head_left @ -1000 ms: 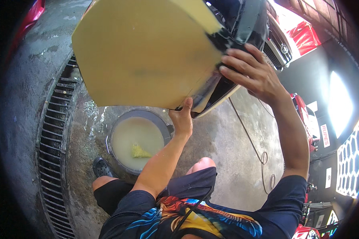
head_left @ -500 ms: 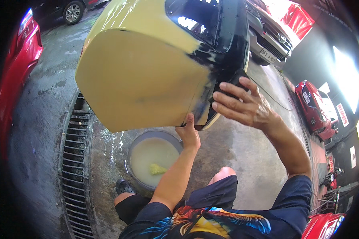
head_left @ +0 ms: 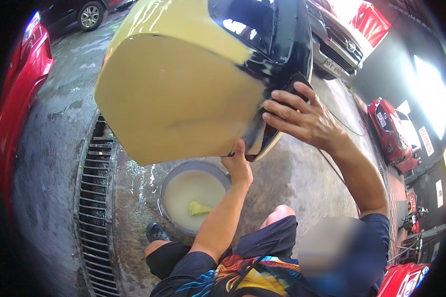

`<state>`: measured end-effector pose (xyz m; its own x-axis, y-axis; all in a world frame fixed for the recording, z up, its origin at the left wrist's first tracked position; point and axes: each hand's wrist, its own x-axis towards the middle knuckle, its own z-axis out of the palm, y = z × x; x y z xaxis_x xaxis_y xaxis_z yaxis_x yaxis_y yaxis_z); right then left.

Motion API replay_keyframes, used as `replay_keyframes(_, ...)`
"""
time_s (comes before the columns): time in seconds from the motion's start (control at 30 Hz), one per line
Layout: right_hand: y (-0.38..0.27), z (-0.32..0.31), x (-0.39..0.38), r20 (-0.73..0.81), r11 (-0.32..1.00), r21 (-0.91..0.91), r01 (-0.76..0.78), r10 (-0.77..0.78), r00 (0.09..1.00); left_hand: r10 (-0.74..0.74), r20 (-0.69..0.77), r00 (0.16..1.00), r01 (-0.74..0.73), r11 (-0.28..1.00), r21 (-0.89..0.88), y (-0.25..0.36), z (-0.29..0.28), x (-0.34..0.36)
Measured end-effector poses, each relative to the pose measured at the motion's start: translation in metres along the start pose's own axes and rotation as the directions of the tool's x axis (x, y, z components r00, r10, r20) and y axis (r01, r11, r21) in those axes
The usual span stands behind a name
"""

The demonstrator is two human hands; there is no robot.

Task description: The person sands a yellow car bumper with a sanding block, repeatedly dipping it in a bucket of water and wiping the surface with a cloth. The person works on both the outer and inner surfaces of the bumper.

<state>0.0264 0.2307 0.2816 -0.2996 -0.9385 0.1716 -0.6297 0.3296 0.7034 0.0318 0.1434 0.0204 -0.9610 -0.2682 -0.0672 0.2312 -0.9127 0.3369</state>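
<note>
A large yellow-and-black car body panel (head_left: pixel 178 99), which looks like a bumper, tilts up in front of me. Its right side is black and worn through in smudged patches, and the surface looks wet. My left hand (head_left: pixel 239 166) is closed on the panel's lower corner, thumb up on the face and fingers hidden behind. On the black right edge lies my right hand (head_left: pixel 302 116), fingers spread a little and pressed over a dark flat sanding pad (head_left: pixel 298 79). Most of that pad is covered by the fingers, so its exact kind is unclear.
Beneath the panel stands a round tub (head_left: pixel 169 183) of cloudy water with a yellow sponge (head_left: pixel 198 209) in it. A metal drain grate (head_left: pixel 95 198) runs along the left. Parked around are a red car (head_left: pixel 32 69), a silver vehicle (head_left: pixel 339 49) and another red car (head_left: pixel 389 131).
The panel and both hands appear shifted very slightly in the picture. My right hand stays pressed at the black edge and my left keeps its hold on the lower corner.
</note>
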Motion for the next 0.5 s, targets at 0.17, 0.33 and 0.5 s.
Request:
replay_keyframes(0.17, 0.014, 0.017, 0.034, -0.028, 0.997, 0.055, 0.051, -0.05, 0.998, -0.051, -0.017, 0.999, 0.052, 0.998, 0.029, 0.0, -0.001, 0.001)
replay_keyframes(0.33, -0.008, 0.037, 0.075, -0.216, 0.995, 0.07, 0.075, -0.059, 0.975, -0.04, -0.004, 0.999, 0.04, 0.999, 0.033, 0.005, 0.003, -0.002)
replay_keyframes(0.5, -0.108, 0.031, 0.024, -0.352, 0.934, 0.344, 0.093, 0.036, 0.935, -0.053, 0.067, 0.996, 0.057, 0.997, -0.059, 0.002, -0.022, 0.0)
